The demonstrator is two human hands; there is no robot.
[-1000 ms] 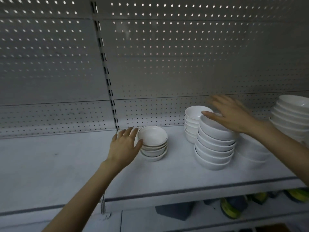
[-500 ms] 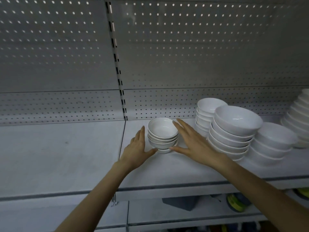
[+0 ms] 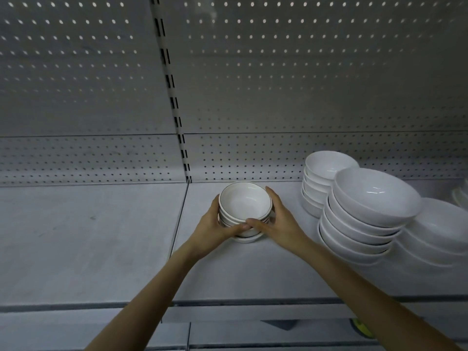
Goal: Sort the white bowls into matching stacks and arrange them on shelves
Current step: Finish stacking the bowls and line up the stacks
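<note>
A short stack of small white bowls with dark rims [image 3: 245, 203] stands on the white shelf [image 3: 101, 239], just right of the shelf seam. My left hand [image 3: 215, 224] grips the stack's left side and my right hand [image 3: 281, 221] grips its right side, thumbs meeting at the front. To the right stand a stack of small plain white bowls [image 3: 326, 171], a taller stack of wide white bowls [image 3: 372, 198] and a lower stack of wide bowls [image 3: 440, 229].
A perforated grey back panel [image 3: 304, 84] with a slotted upright [image 3: 174, 97] rises behind the shelf. More white bowls [image 3: 462, 196] show at the right edge. The left shelf section holds nothing. A lower shelf with a yellow-green item [image 3: 361, 326] lies below.
My right hand left the tall stack of wide bowls and came to the small rimmed stack. Both hands closed around that stack from either side.
</note>
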